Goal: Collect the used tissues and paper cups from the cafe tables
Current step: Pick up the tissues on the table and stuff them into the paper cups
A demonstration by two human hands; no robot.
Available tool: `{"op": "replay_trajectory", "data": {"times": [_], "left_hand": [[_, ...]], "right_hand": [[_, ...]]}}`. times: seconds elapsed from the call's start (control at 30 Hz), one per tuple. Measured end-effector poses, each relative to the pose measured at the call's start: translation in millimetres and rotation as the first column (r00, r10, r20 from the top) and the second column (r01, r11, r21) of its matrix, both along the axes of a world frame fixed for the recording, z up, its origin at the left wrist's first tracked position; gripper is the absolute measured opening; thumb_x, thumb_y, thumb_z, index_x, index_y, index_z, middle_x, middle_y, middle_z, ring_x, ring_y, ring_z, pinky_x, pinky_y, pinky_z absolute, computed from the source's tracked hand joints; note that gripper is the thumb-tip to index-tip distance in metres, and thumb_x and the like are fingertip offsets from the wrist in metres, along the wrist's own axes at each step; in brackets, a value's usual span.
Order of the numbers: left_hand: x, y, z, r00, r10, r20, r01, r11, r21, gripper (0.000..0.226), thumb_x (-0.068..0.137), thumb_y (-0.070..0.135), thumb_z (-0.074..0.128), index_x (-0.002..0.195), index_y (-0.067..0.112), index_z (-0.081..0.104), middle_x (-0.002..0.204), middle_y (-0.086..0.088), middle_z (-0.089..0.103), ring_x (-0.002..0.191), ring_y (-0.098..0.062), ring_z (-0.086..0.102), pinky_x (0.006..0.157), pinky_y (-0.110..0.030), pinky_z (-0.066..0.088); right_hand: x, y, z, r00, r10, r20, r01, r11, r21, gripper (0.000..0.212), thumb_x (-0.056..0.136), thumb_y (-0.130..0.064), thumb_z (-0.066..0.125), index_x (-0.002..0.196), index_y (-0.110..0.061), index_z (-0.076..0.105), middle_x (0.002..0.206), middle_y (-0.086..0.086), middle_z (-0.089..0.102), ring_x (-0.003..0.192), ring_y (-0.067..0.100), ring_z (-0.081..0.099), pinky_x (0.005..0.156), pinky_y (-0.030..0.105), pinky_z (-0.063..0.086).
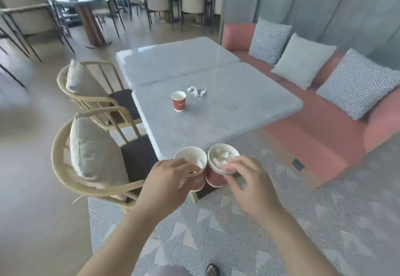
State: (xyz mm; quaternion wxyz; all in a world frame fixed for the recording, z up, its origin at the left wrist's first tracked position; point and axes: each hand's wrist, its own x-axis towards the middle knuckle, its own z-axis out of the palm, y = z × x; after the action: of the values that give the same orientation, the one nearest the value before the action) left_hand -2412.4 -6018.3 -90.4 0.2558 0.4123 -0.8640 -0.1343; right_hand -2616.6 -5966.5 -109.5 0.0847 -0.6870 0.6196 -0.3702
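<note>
Left hand [171,180] and right hand [251,180] each grip stacked red paper cups [195,173] holding crumpled white tissue; speckled grey stone bench [238,111] beyond.

A cup [178,101] stands on the table [227,113], a crumpled tissue [197,91] just behind-right of it.

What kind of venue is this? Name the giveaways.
Probably a cafe seating area: grey stone-look square tables pushed together, a long pink upholstered bench with cushions, and a red paper cup beside a crumpled white tissue.
</note>
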Motion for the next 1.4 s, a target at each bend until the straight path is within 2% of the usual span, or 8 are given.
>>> {"op": "replay_trajectory", "data": {"times": [0.2,0.4,0.6,0.77,1.03,1.13,1.27,1.4], "left_hand": [[-14.4,-105.7,-13.9,0.997,0.071,0.005,-0.072,0.995,0.074,0.017,0.076,0.024,0.060,0.088,0.021,0.072,0.081,0.008,0.068,0.066,-0.019,0.063,0.066,-0.039,0.053],[-28.5,-227.2,-16.1,0.997,0.074,0.029,-0.075,0.994,0.074,0.016,0.072,0.015,0.075,0.087,0.021,0.073,0.079,0.006,0.068,0.067,-0.023,0.064,0.069,-0.037,0.051],[-39.2,-313.2,-18.8,0.987,0.158,0.002,-0.158,0.985,0.067,0.023,0.070,0.007,0.074,0.089,0.020,0.071,0.081,0.006,0.068,0.072,-0.023,0.063,0.067,-0.036,0.050],[-50.9,-363.9,-29.3,0.959,0.283,0.012,-0.283,0.957,0.066,0.024,0.068,0.005,0.075,0.087,0.019,0.072,0.082,0.005,0.069,0.074,-0.024,0.065,0.066,-0.035,0.050],[-88.5,-432.3,-58.0,0.836,0.545,0.070,-0.549,0.823,0.145,0.014,0.076,0.011,0.068,0.087,0.019,0.071,0.089,0.005,0.069,0.084,-0.024,0.062,0.072,-0.033,0.045],[-105.6,-450.2,-77.0,0.786,0.599,0.153,-0.618,0.767,0.174,0.015,0.080,0.015,0.063,0.092,0.021,0.070,0.095,0.005,0.068,0.092,-0.022,0.061,0.082,-0.034,0.042],[-123.8,-455.6,-104.6,0.723,0.634,0.275,-0.686,0.706,0.174,0.017,0.082,0.017,0.058,0.095,0.025,0.066,0.098,0.010,0.065,0.096,-0.020,0.058,0.085,-0.030,0.035],[-133.2,-461.4,-120.6,0.672,0.663,0.330,-0.737,0.641,0.214,0.018,0.085,0.016,0.056,0.096,0.026,0.066,0.103,0.011,0.064,0.099,-0.020,0.056,0.083,-0.029,0.031]], "right_hand": [[-16.2,-119.2,-11.8,0.999,0.045,-0.003,-0.045,0.997,0.065,0.015,0.076,-0.009,0.074,0.086,-0.018,0.067,0.094,-0.009,0.062,0.093,0.003,0.052,0.086,0.001,0.030],[-24.5,-237.2,-18.8,0.998,0.066,0.023,-0.067,0.996,0.057,0.015,0.076,-0.006,0.072,0.082,-0.017,0.065,0.089,-0.007,0.060,0.092,0.009,0.056,0.083,0.009,0.038],[-44.9,-325.3,-30.2,0.995,0.096,0.019,-0.098,0.991,0.092,0.011,0.076,-0.008,0.073,0.083,-0.013,0.066,0.089,-0.005,0.062,0.090,0.011,0.058,0.078,0.017,0.043],[-71.8,-394.2,-44.5,0.988,0.154,0.009,-0.154,0.976,0.154,0.012,0.075,-0.007,0.073,0.084,-0.012,0.067,0.088,-0.005,0.063,0.089,0.014,0.057,0.076,0.016,0.041],[-111.1,-493.6,-71.1,0.927,0.374,-0.011,-0.353,0.884,0.306,0.013,0.076,-0.007,0.070,0.085,-0.015,0.067,0.094,-0.008,0.061,0.097,0.012,0.053,0.077,0.015,0.038],[-126.2,-517.4,-83.7,0.899,0.437,-0.027,-0.399,0.844,0.358,0.010,0.077,-0.009,0.068,0.086,-0.015,0.067,0.096,-0.006,0.061,0.098,0.014,0.053,0.079,0.023,0.042],[-144.3,-542.5,-100.1,0.847,0.530,-0.049,-0.466,0.783,0.412,0.008,0.080,-0.011,0.066,0.086,-0.015,0.066,0.097,-0.005,0.061,0.099,0.015,0.053,0.080,0.019,0.039],[-151.1,-563.0,-112.4,0.826,0.563,-0.038,-0.494,0.754,0.432,0.008,0.081,-0.010,0.064,0.086,-0.016,0.065,0.097,-0.007,0.061,0.101,0.012,0.051,0.079,0.017,0.038]]}}
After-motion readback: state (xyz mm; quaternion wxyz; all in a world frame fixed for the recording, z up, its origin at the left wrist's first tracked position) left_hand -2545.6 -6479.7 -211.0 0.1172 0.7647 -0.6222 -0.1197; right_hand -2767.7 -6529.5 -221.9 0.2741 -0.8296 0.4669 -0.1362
